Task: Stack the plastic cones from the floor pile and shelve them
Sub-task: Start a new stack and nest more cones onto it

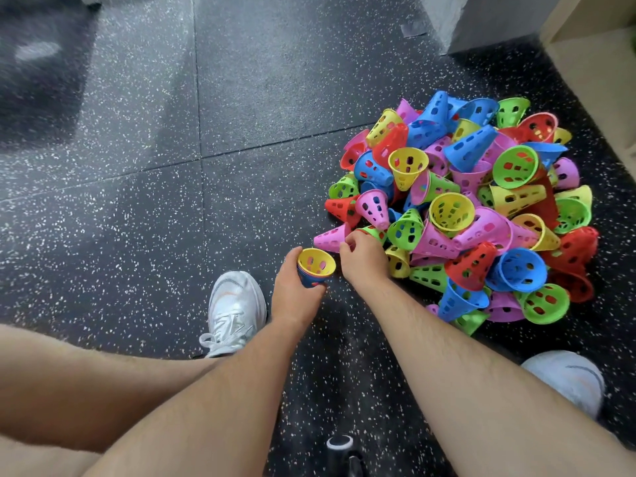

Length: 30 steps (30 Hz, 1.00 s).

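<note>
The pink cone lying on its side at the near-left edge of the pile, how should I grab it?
Take the pink cone by its wide rim, which faces right toward the right hand. Its narrow tip points left over bare floor, so nothing blocks you. Probably pinch the rim from above, thumb inside, then slide it tip-first into the stack in the left hand.

A single wide-angle view looks from the person's head, forward and steeply down at the speckled floor [137,208]. It sits close over the scene: bare forearms and both hands fill the near middle, with a white shoe [237,311] near left and another [568,380] at the near right edge. The pile of cones [464,208] lies right of centre, a little farther off. Straight floor seams bend toward the edges; a pale shelf unit [592,80] leans in at far right
</note>
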{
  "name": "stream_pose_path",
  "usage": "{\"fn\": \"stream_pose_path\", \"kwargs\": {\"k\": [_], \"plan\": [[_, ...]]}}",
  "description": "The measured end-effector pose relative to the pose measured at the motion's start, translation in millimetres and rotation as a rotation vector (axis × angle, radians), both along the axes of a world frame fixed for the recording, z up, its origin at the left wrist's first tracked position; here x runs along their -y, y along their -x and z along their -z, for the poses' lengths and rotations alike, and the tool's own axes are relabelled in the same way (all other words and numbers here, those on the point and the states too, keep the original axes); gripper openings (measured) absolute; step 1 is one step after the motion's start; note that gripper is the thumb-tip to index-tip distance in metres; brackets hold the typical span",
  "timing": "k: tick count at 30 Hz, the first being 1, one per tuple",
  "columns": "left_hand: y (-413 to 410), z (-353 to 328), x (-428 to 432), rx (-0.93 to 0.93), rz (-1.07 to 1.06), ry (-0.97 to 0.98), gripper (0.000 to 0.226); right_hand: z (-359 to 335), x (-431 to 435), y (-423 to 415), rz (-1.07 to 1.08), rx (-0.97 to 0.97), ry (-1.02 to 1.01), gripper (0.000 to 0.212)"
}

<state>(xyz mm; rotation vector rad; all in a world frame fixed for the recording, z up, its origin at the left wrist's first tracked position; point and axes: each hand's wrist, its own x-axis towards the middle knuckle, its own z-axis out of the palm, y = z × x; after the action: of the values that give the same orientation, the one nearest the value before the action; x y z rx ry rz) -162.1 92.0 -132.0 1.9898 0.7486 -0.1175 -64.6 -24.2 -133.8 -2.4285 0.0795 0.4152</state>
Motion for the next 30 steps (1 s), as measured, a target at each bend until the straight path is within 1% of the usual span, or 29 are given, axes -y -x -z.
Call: {"fn": "stream_pose_path", "kwargs": {"k": [6,9,12,15,18,20,23,24,27,28,30], "plan": [[5,0,1,-0.007,-0.01,0.019,0.076,-10,19,15,-0.129,0.167,-0.178,0.014],[5,-4,9,-0.016,0.014,0.033,0.073,-16,34,22,-0.169,0.278,-0.14,0.017],[2,-5,17,-0.017,0.06,0.002,0.071,-23,50,31,-0.292,0.328,-0.101,0.013],[2,-7,27,-0.03,0.102,-0.031,0.065,-23,65,38,-0.381,0.298,-0.091,0.016],[2,-11,35,-0.013,0.129,-0.02,0.06,-25,73,46,-0.422,0.19,-0.146,0.022],[-1,-14,39,0.005,0.13,0.013,0.058,-29,74,53,-0.384,0.101,-0.215,0.024],[-6,-16,43,-0.017,0.115,0.09,0.057,-33,72,57,-0.257,-0.002,-0.288,0.023],[-7,-18,44,-0.014,0.112,0.104,0.061,-34,71,57,-0.241,-0.014,-0.297,0.022],[-9,-16,47,0.011,0.109,0.145,0.087,-36,72,56,-0.212,-0.051,-0.308,0.023],[-9,-14,47,0.017,0.108,0.152,0.092,-36,73,55,-0.207,-0.059,-0.307,0.023],[-9,-13,46,0.015,0.106,0.155,0.088,-35,74,55,-0.197,-0.049,-0.292,0.023]]}}
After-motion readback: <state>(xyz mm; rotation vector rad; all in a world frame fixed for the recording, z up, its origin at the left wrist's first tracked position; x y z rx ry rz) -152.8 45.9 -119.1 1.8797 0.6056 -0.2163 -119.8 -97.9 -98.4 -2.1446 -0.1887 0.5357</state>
